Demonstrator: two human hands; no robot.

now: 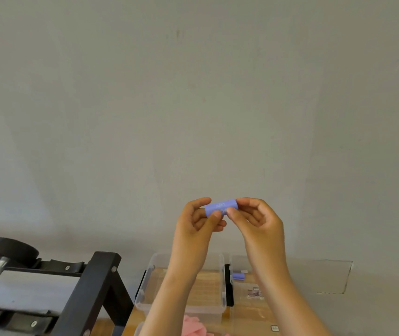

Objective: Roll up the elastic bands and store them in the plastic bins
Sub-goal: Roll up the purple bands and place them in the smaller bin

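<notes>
Lilac rolled band [220,207] (print seemingly white).

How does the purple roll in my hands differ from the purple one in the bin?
The held purple roll is up in front of the wall, pinched at both ends by the left hand and right hand; the binned purple roll lies untouched in the right clear bin. The held one shows white print; on the binned one none can be made out. Both are purple and rolled up.

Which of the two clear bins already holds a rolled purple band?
The right bin: a purple roll lies inside. The left bin shows none.
</notes>
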